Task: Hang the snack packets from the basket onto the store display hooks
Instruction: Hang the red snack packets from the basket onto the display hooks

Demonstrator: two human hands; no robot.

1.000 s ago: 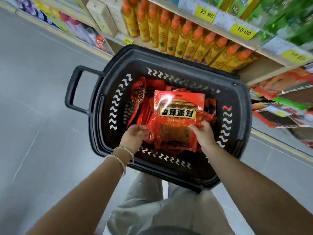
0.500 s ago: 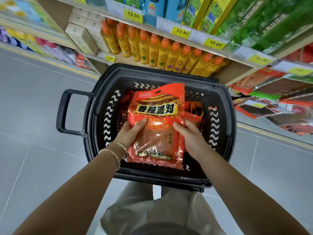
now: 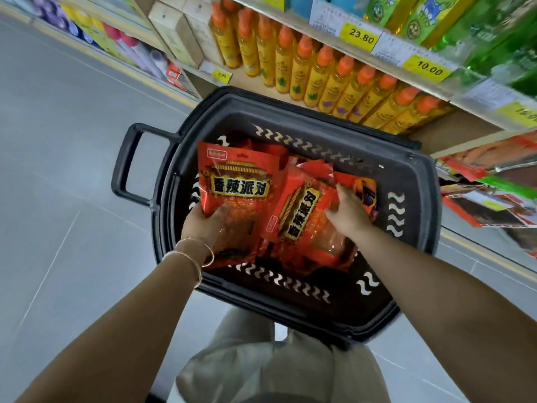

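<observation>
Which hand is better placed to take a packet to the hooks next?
Left, probably. The left hand already grips the upright packet, held up above the pile. The right hand only rests on a sideways packet lying in the basket.

orange-capped bottles (image 3: 334, 80) on shelf | yellow price tags (image 3: 360, 36) | grey floor (image 3: 72, 170)

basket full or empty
Partly full: red packets lie in the basket; the left hand holds a packet, the right hand touches another.
</observation>
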